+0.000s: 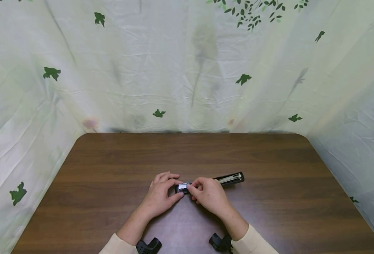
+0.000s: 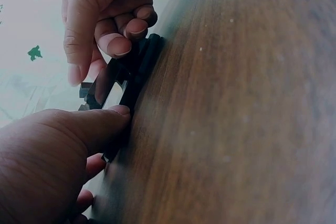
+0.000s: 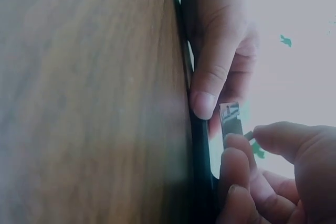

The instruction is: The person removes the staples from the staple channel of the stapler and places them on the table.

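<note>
A black stapler (image 1: pixel 229 179) lies swung open on the table, its long silver-lined arm pointing right. My left hand (image 1: pixel 159 194) holds the left end, thumb on the near side and index finger on the far side. At the middle, my right hand (image 1: pixel 210 194) pinches the stapler's metal part with thumb and fingertips. In the right wrist view, the shiny metal rail (image 3: pixel 231 119) stands up between both hands, with a small grey piece (image 3: pixel 249 136) at my right thumb's tip. The left wrist view shows the black body (image 2: pixel 143 69) partly covered by my fingers.
The brown wooden table (image 1: pixel 110 155) extends around both hands. Behind it hangs a pale curtain (image 1: pixel 161 70) with green leaf prints. Black devices (image 1: pixel 149 246) sit below the wrists, beside cream sleeves (image 1: pixel 251 241).
</note>
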